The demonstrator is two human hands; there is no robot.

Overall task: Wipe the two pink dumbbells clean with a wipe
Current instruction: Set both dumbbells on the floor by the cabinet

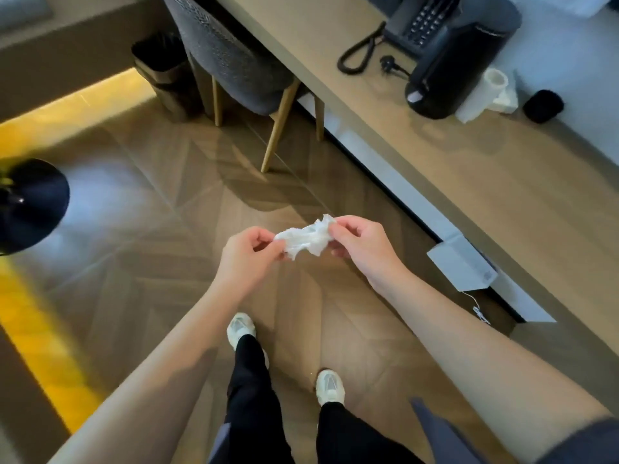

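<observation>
Above wood floor, left hand (249,254) and right hand (361,244) pinch crumpled wipe (306,239).

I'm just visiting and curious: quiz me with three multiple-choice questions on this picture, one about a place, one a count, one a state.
1. Where is the telephone? A on a shelf; B on the desk; C on a bed.
2. How many hands hold the wipe? A none; B one; C two.
3. How does the wipe look? A crumpled; B folded square; C rolled tight.
Answers: B, it sits at the desk's far end; C, the left hand and right hand both pinch it; A, it is bunched between them.
</observation>
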